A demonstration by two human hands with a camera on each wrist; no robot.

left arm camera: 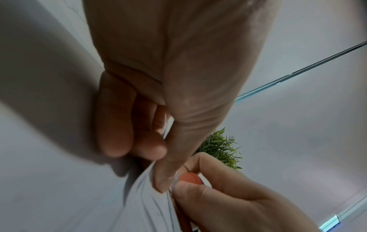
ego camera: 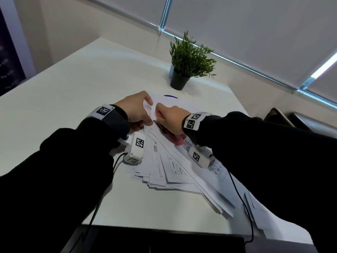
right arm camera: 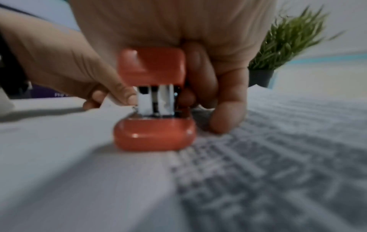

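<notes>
A: Head view first: right hand (ego camera: 171,118) wrapped round the red stapler (right arm camera: 152,66), fingers curled tight on it, its base sitting on the fanned paper stack (ego camera: 164,167) in the middle of the table (ego camera: 73,99).

B: And the left hand (ego camera: 135,110)?

A: Thumb and fingers pinching a sheet corner (left arm camera: 139,196) right at the stapler's mouth. Paper looks light, floppy and quick to slide, so I'd hold it close to that corner. The stapler looks like hard, smooth plastic, best squeezed from the top.

B: Room to move?

A: Bare table on the left. Potted plant (ego camera: 189,59) stands well beyond. The stack's near end seems to reach past the table edge and could slip.
</notes>
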